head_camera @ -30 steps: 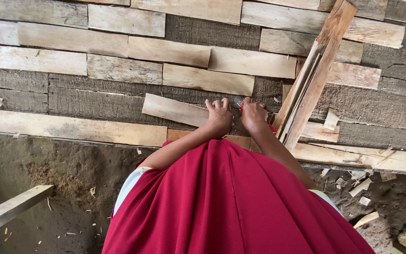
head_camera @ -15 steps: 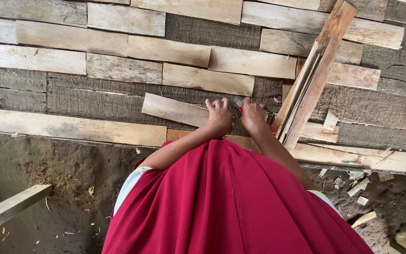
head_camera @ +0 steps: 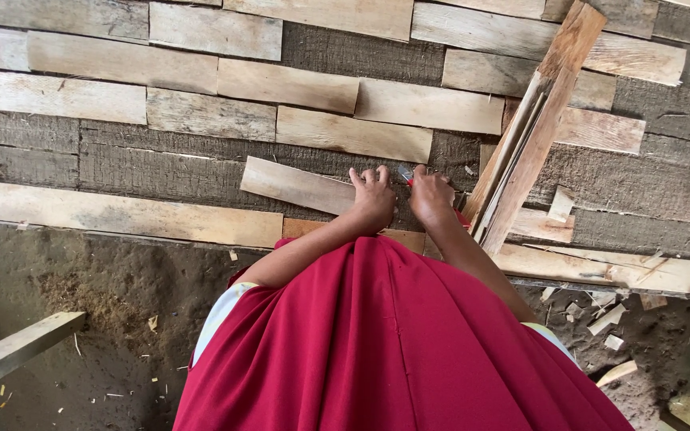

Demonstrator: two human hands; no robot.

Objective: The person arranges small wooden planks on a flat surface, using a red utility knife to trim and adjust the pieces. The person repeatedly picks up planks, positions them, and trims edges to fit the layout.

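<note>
two hands work close together at one end of a loose plank (head_camera: 297, 185). left hand (head_camera: 374, 195) lies flat on the plank, fingers spread, pressing, not clenched. right hand (head_camera: 430, 194) is clenched round a small red-handled blade (head_camera: 406, 174), its tip just beside the left fingertips. risk: a slip of the blade toward the pressing fingers; leaning boards (head_camera: 530, 140) just right of the grip could topple if nudged.

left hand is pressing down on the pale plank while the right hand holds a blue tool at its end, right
Not quite: the tool is red-handled with a metal tip, not blue. The head view shows the left hand flat on the pale plank and the right hand gripping the tool at the plank's end.
</note>
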